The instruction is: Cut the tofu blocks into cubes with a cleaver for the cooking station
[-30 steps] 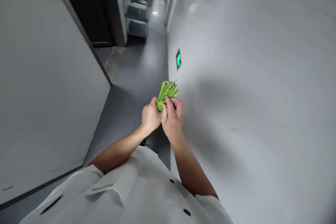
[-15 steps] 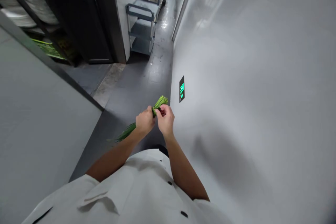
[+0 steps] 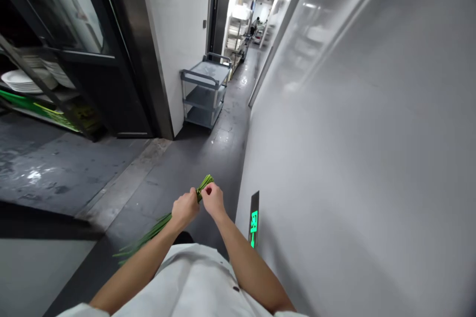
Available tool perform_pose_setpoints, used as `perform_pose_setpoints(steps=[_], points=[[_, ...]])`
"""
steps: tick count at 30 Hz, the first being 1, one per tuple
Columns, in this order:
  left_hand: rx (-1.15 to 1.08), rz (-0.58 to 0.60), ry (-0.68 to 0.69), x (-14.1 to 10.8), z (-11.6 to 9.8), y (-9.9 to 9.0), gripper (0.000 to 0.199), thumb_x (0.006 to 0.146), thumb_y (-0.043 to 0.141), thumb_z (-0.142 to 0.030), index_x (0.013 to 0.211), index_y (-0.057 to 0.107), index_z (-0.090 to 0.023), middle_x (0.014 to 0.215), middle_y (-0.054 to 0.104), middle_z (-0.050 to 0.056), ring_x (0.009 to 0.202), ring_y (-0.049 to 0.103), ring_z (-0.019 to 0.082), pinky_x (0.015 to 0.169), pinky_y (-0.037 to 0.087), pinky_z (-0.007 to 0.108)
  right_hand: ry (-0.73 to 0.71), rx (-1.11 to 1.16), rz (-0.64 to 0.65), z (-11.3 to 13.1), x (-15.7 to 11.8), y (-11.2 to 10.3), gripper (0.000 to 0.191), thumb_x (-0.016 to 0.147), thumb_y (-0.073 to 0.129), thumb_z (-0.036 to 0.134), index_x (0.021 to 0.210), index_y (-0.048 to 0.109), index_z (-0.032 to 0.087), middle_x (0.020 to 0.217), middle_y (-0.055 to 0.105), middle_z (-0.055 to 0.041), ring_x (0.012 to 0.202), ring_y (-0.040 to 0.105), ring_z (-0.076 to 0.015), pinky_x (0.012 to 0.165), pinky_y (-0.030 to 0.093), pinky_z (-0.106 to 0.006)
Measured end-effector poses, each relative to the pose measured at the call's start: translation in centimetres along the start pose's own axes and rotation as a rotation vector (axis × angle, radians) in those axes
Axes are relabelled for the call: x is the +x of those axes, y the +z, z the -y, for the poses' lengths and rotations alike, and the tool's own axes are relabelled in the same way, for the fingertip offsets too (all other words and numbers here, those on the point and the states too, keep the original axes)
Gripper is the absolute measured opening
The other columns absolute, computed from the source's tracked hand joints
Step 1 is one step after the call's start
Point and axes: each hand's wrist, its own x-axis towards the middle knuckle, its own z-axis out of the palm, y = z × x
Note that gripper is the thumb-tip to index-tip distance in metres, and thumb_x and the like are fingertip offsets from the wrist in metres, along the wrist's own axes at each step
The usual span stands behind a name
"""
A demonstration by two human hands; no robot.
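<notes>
A bundle of long green stalks [image 3: 158,227] slants across in front of my body, its pale cut ends at the upper right and its dark leafy ends trailing at the lower left. My left hand [image 3: 185,207] is wrapped round the bundle near the cut ends. Close beside it, my right hand [image 3: 213,199] is closed in a pinch at the bundle, just below the cut ends. Whatever is between the right thumb and finger is too small to make out.
A grey three-shelf cart [image 3: 203,96] stands ahead by the white wall. A smooth wall with a green lit sign [image 3: 254,220] runs close on my right. Left are a dark door [image 3: 107,94] and stacked plates [image 3: 22,81]. A person [image 3: 255,24] is far down the corridor.
The view has tilted up and moved forward, showing more corridor and the floor at the left. My hands and the bundle sit lower and further left in view, and more leafy ends show.
</notes>
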Motion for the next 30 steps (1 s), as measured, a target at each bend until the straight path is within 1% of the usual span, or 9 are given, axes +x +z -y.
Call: perform_pose_setpoints(steps=[3,5,9,12,16,19,24,26,30], points=[[-0.039,0.001,-0.078,9.1,-1.5,-1.8,0.021,0.091,0.052,-0.023,0.112,0.053,-0.019,0.103,0.074,0.017,0.1,0.074,0.036,0.08,0.055,0.043,-0.011,0.05,0.1,0.2,9.9,0.3,0.01,0.077,0.062,0.016,0.071,0.068,0.02,0.068,0.068,0.0012,0.065,0.061,-0.0153,0.066,0.045,-0.025],[-0.054,-0.004,-0.061,16.0,-2.7,-2.9,0.023,0.09,0.055,-0.025,0.112,0.053,-0.019,0.105,0.074,0.017,0.101,0.074,0.037,0.081,0.055,0.044,-0.056,0.049,0.151,-0.2,16.9,0.5,0.014,0.078,0.062,0.018,0.066,0.07,0.02,0.066,0.068,0.0009,0.063,0.061,-0.0149,0.065,0.044,-0.025],[-0.038,0.001,0.02,30.4,-7.0,-7.2,0.027,0.09,0.057,-0.026,0.116,0.053,-0.018,0.107,0.073,0.017,0.102,0.073,0.037,0.081,0.055,0.044,-0.115,0.079,0.117,-0.8,31.7,-1.4,0.011,0.075,0.067,0.02,0.066,0.074,0.021,0.074,0.073,-0.0003,0.068,0.062,-0.0147,0.07,0.046,-0.025],[0.013,0.006,0.109,40.3,-11.8,-12.1,0.027,0.091,0.057,-0.028,0.116,0.053,-0.019,0.105,0.074,0.017,0.101,0.074,0.037,0.081,0.055,0.045,-0.088,0.182,0.097,-0.4,42.1,-5.0,0.008,0.074,0.069,0.021,0.073,0.077,0.021,0.075,0.074,-0.0001,0.068,0.063,-0.015,0.068,0.047,-0.025],[0.052,0.057,0.251,52.6,-19.1,-18.1,0.024,0.093,0.054,-0.034,0.114,0.057,-0.022,0.103,0.075,0.017,0.099,0.074,0.037,0.079,0.054,0.043,-0.054,0.267,0.063,0.0,54.7,-10.1,0.013,0.076,0.067,0.026,0.08,0.078,0.021,0.062,0.068,0.0025,0.059,0.06,-0.0143,0.062,0.047,-0.025],[0.035,0.096,0.317,62.4,-24.3,-20.9,0.027,0.09,0.057,-0.037,0.113,0.058,-0.024,0.103,0.075,0.016,0.098,0.074,0.037,0.076,0.053,0.039,-0.073,0.264,-0.075,-0.8,64.3,-12.8,0.016,0.08,0.065,0.031,0.083,0.077,0.021,0.06,0.065,0.0027,0.056,0.06,-0.0146,0.063,0.049,-0.026],[-0.021,0.134,0.387,78.9,-32.4,-25.0,0.031,0.079,0.065,-0.031,0.109,0.061,-0.025,0.097,0.076,0.01,0.095,0.074,0.032,0.07,0.049,0.031,-0.092,0.272,-0.291,-2.5,81.8,-17.3,0.02,0.084,0.062,0.034,0.088,0.077,0.021,0.078,0.073,-0.0026,0.058,0.062,-0.0158,0.063,0.053,-0.029],[-0.075,0.157,0.4,84.7,-35.2,-27.5,0.029,0.076,0.067,-0.028,0.104,0.063,-0.024,0.093,0.076,0.007,0.092,0.074,0.029,0.069,0.047,0.028,-0.139,0.222,-0.303,-2.3,88.8,-19.7,0.02,0.086,0.062,0.034,0.091,0.077,0.022,0.084,0.074,-0.0038,0.063,0.063,-0.0165,0.066,0.054,-0.029],[-0.176,0.157,0.373,95.5,-39.8,-33.0,0.028,0.071,0.069,-0.024,0.099,0.064,-0.024,0.089,0.074,0.004,0.087,0.072,0.025,0.068,0.045,0.027,-0.196,0.156,-0.22,-0.7,102.9,-24.4,0.02,0.087,0.062,0.035,0.091,0.076,0.023,0.087,0.074,-0.0049,0.072,0.065,-0.0191,0.07,0.055,-0.031]])
